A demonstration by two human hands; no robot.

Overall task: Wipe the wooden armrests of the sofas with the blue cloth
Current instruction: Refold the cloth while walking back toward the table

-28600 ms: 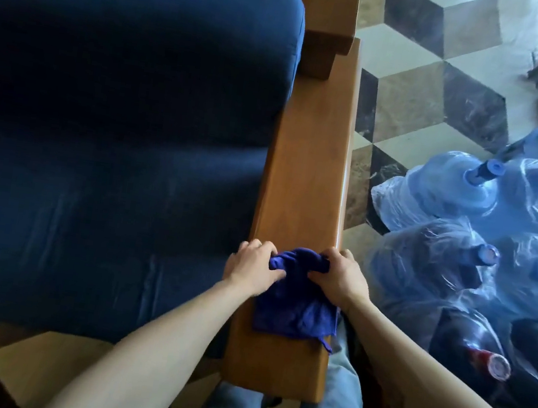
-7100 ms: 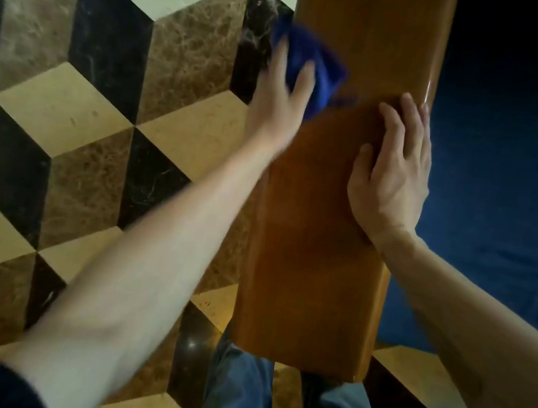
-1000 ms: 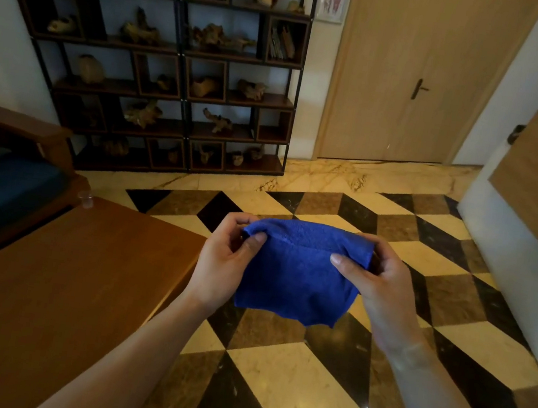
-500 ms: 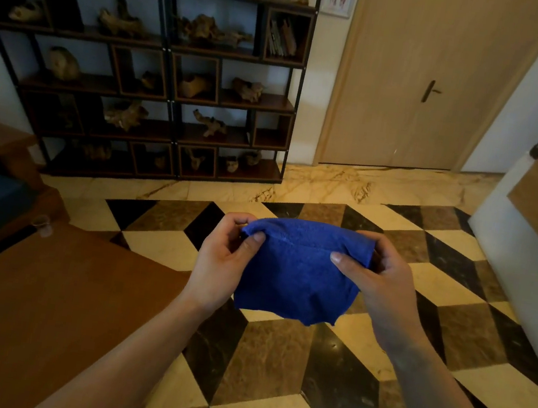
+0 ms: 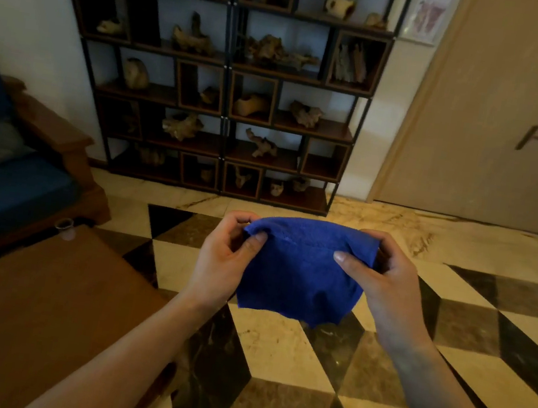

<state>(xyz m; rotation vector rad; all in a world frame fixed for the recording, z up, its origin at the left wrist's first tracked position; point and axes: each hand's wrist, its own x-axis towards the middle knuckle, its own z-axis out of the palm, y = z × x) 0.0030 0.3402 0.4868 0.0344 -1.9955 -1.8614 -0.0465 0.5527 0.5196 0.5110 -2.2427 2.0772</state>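
Observation:
The blue cloth (image 5: 302, 274) hangs folded in mid-air in front of me, above the patterned floor. My left hand (image 5: 223, 263) pinches its upper left corner between thumb and fingers. My right hand (image 5: 384, 282) pinches the upper right corner the same way. A sofa with a dark blue cushion (image 5: 3, 190) stands at the far left, and its wooden armrest (image 5: 53, 128) runs along the cushion's right side, well away from both hands.
A brown wooden table (image 5: 38, 309) fills the lower left, with a small clear cup (image 5: 65, 227) at its far corner. A dark shelf unit (image 5: 234, 95) with driftwood pieces lines the back wall. A closed door (image 5: 514, 117) is at the right.
The view has swung left, bringing the sofa and its armrest back into sight at the left. Both hands still hold the cloth stretched between them in the same way.

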